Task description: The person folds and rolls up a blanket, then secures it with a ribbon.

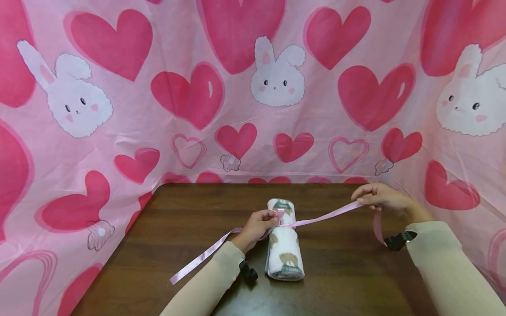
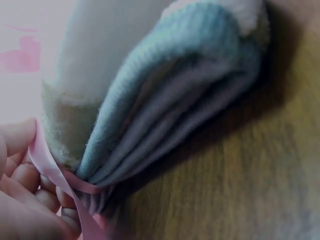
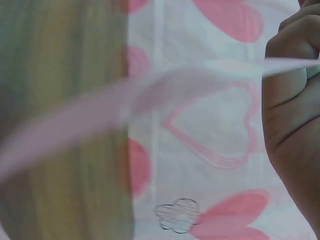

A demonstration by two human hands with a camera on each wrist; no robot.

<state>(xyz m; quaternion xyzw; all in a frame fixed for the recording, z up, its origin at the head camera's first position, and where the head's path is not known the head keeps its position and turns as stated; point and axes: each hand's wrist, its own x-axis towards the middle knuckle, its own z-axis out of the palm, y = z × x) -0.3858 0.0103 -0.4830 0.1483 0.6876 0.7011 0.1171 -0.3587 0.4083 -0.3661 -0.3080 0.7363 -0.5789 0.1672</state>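
A rolled white towel (image 1: 285, 254) with brown bears lies lengthwise on the brown table. Round its middle runs a pink ribbon (image 1: 324, 217), which cinches the roll. My left hand (image 1: 253, 228) pinches the ribbon in a small fold right over the cinched part, and a loose ribbon tail trails down to the left. In the left wrist view the towel's layered grey edge (image 2: 150, 115) shows beside the curled fingers (image 2: 37, 182). Out to the right, my right hand (image 1: 385, 201) pinches the other ribbon length, drawn straight from the towel, with its end hanging below that hand.
The wooden table (image 1: 197, 206) reaches back to a pink cloth (image 1: 237, 105) with hearts and rabbits, which hangs behind and along both sides. A dark wrist strap (image 1: 400, 240) sits on the right wrist and another dark strap (image 1: 248, 272) on the left.
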